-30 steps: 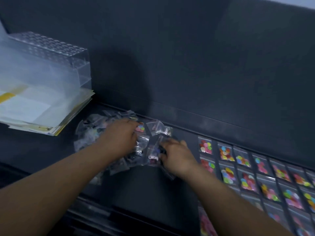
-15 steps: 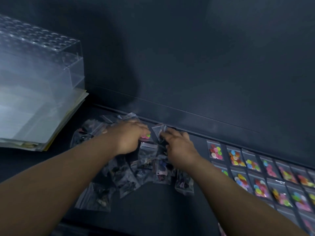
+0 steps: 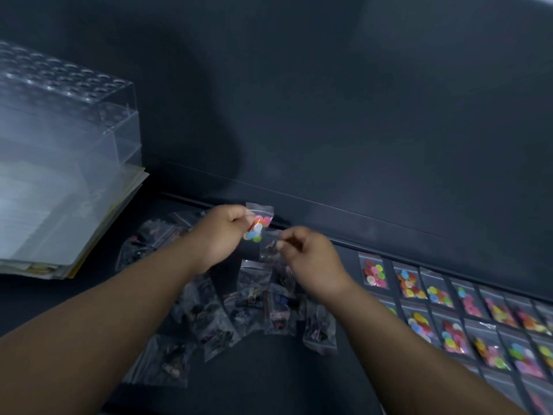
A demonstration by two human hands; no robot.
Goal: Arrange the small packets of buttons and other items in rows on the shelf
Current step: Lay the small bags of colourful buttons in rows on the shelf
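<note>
My left hand (image 3: 221,235) pinches a small clear packet of coloured buttons (image 3: 258,224) by its edge, lifted above the dark shelf (image 3: 269,381). My right hand (image 3: 308,259) pinches a second clear packet with dark contents (image 3: 269,245) just below and right of it. Under both hands lies a loose pile of clear packets with dark items (image 3: 239,307). To the right, several packets of coloured buttons (image 3: 449,313) lie flat in neat rows on the shelf.
A clear plastic box with a dimpled top (image 3: 68,115) sits on a stack of papers and folders (image 3: 71,223) at the left. The dark back wall (image 3: 359,115) rises right behind the packets.
Both hands were pressed into the pile; now they have lifted, the left holding a coloured-button packet and the right a dark packet.
</note>
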